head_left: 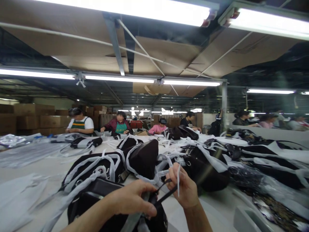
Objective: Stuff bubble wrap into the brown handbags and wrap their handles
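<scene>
A black bag [101, 186] lies on the table right in front of me, partly hidden by my left forearm. Over it, my left hand [135, 198] is closed, thumb and fingers pinching a narrow black strap [166, 195] near the bag's top. The strap runs up to my right hand [184, 187], whose fingers are closed on its other end. A thin white strip [178, 180] hangs at the right fingertips. Whether the strip is attached to the strap, I cannot tell.
More black bags [145, 158] with white-wrapped handles lie just beyond my hands. Clear plastic bags [272, 183] and a pale bin [248, 219] are at the right. White sheets [19, 199] cover the left side. Several co-workers [120, 124] sit across the table.
</scene>
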`<state>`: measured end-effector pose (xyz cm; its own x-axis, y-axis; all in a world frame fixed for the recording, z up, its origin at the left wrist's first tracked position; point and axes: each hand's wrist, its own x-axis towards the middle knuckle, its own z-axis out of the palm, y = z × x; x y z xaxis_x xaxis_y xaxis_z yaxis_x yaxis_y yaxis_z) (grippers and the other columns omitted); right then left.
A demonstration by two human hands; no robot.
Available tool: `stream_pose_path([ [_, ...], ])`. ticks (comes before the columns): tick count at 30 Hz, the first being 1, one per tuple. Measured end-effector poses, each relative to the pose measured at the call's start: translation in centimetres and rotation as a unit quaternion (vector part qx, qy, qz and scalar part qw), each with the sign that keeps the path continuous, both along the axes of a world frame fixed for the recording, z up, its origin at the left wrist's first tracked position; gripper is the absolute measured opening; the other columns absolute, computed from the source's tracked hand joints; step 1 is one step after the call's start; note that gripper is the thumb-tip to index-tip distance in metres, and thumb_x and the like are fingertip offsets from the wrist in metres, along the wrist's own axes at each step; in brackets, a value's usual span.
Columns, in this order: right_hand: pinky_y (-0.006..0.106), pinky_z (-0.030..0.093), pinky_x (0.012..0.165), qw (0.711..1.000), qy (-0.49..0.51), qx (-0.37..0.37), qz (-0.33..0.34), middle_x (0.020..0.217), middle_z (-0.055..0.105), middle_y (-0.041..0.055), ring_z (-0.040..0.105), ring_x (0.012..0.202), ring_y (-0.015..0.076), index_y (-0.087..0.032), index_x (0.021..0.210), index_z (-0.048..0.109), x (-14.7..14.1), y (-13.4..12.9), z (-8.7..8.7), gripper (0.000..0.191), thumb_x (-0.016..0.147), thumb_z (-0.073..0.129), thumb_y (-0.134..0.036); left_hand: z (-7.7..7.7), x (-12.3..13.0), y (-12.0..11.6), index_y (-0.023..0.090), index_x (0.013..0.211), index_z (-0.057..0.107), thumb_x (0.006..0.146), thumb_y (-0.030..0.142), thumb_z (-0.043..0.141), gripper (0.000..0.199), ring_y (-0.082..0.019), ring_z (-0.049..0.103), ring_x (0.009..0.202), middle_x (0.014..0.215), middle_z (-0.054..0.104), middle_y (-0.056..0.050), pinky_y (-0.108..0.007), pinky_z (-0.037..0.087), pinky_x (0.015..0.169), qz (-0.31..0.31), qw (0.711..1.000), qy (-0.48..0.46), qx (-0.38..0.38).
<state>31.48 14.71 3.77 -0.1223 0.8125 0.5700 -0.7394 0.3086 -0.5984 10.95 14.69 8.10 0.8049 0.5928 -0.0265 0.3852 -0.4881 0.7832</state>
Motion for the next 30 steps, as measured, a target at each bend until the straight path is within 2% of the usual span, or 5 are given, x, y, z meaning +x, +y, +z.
stream_pose_path([
  [9, 0.020, 0.018, 0.037, 0.982, -0.156, -0.006, -0.104, 0.048, 0.043, -0.0066, 0.029, 0.037, 0.0068, -0.021, 0.065, 0.050, 2.2, -0.6, 0.7, 0.043, 0.068, 0.077, -0.055, -1.3, 2.8, -2.4, 0.022, 0.091, 0.071, 0.074, 0.020, 0.054, 0.025, -0.025, 0.058, 0.098, 0.097, 0.069, -0.005, -0.030, 0.043, 0.094, 0.110, 0.974, 0.001, 0.198],
  [16, 0.019, 0.024, 0.040, 0.968, -0.212, 0.025, -0.136, 0.052, 0.052, -0.0045, 0.035, 0.039, 0.0057, -0.017, 0.069, 0.057, 3.6, -1.0, 0.8, 0.038, 0.075, 0.077, -0.049, -1.3, 3.0, -2.4, 0.021, 0.084, 0.072, 0.077, 0.019, 0.050, 0.022, -0.023, 0.059, 0.095, 0.094, 0.069, -0.003, -0.028, 0.042, 0.093, 0.078, 0.978, -0.022, 0.194],
  [24, 0.018, 0.032, 0.040, 0.935, -0.228, 0.041, -0.268, 0.063, 0.064, 0.0014, 0.051, 0.045, 0.0092, -0.014, 0.096, 0.064, 4.8, -3.7, 2.8, 0.037, 0.085, 0.067, -0.050, -2.1, 3.2, -2.0, 0.019, 0.082, 0.074, 0.070, 0.020, 0.052, 0.025, -0.022, 0.060, 0.088, 0.083, 0.069, -0.001, -0.027, 0.042, 0.084, 0.147, 0.980, -0.045, 0.124],
  [27, 0.019, 0.035, 0.036, 0.883, -0.297, -0.042, -0.360, 0.057, 0.064, -0.0018, 0.060, 0.045, 0.0162, -0.019, 0.130, 0.050, 5.6, -4.6, 3.4, 0.057, 0.084, 0.065, -0.048, -2.4, 3.4, -2.0, 0.018, 0.077, 0.074, 0.071, 0.022, 0.052, 0.023, -0.021, 0.059, 0.081, 0.076, 0.067, 0.000, -0.026, 0.041, 0.076, 0.176, 0.977, -0.048, 0.113],
  [30, 0.024, 0.042, 0.040, 0.783, -0.390, -0.109, -0.472, 0.062, 0.067, -0.0004, 0.065, 0.051, 0.0203, -0.022, 0.150, 0.033, 6.4, -4.8, 3.5, 0.066, 0.089, 0.048, -0.042, -2.8, 3.6, -1.9, 0.017, 0.075, 0.074, 0.071, 0.024, 0.053, 0.022, -0.020, 0.058, 0.077, 0.073, 0.066, 0.000, -0.025, 0.040, 0.073, 0.197, 0.972, -0.056, 0.115],
])
